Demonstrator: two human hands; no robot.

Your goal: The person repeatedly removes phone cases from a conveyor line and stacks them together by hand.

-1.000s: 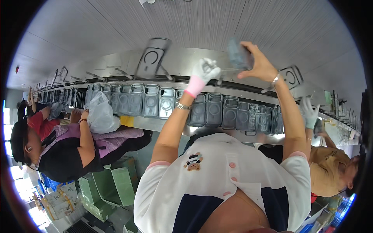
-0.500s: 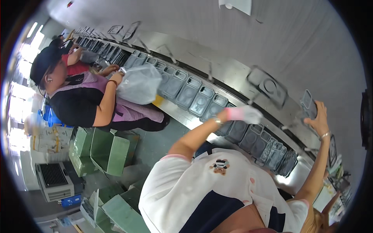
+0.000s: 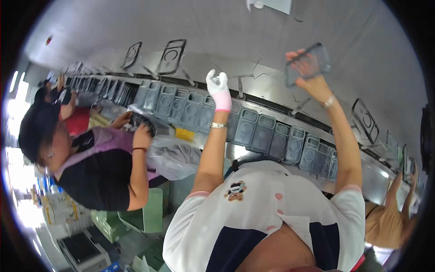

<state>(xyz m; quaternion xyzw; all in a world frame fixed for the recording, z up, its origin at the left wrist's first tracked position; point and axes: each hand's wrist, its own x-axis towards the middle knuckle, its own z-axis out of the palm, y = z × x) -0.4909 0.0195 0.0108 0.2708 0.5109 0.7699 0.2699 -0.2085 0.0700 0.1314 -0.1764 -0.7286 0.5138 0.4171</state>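
Fingers (image 3: 302,63) of the bare right hand (image 3: 312,75) grip a clear phone case (image 3: 309,63) held up above the row of grey cases (image 3: 253,131) on the counter (image 3: 272,88), while the white-gloved left hand (image 3: 218,88) hangs loosely open, empty.

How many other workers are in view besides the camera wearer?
3. A worker in black close on the left; a worker in red behind that one, further back; a worker in tan at the far right. More may be hidden further along.
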